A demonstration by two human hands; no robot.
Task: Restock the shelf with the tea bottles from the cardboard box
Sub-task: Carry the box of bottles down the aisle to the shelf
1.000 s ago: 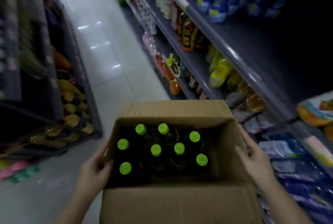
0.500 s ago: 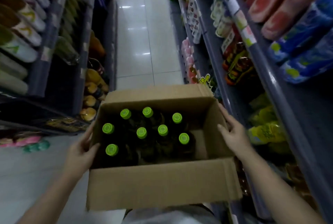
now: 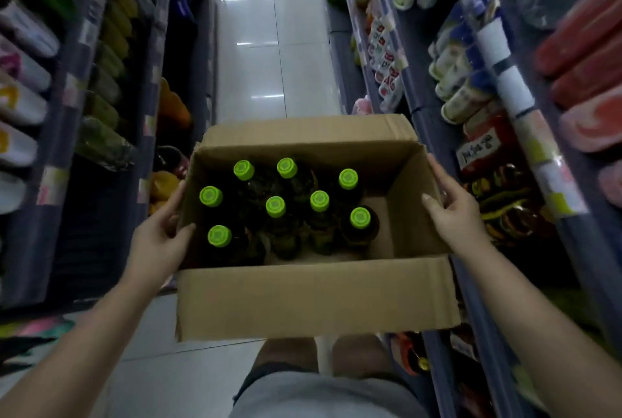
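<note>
While carried by its side walls alone, with nothing visibly under the base, could sag or tip: box (image 3: 316, 296), centre of the frame. Left hand (image 3: 158, 242), lower left of centre, wrapped over the left wall, thumb hooked inside the rim, fingers outside. Likely slip there if the soft wall folds. Eight bottles (image 3: 275, 207) upright in the left and middle of the box, a bare patch of floor at its right; probable slide into that gap on any tilt, knocking together. Right hand (image 3: 454, 212), right of centre, clasped over the right wall, thumb inside. Shelf (image 3: 505, 87) along the right edge, close enough to catch a corner. Box of matte corrugated card, flaps out; bottles dark and glossy, with round, lime caps; floor (image 3: 255, 57) shiny tile.
</note>
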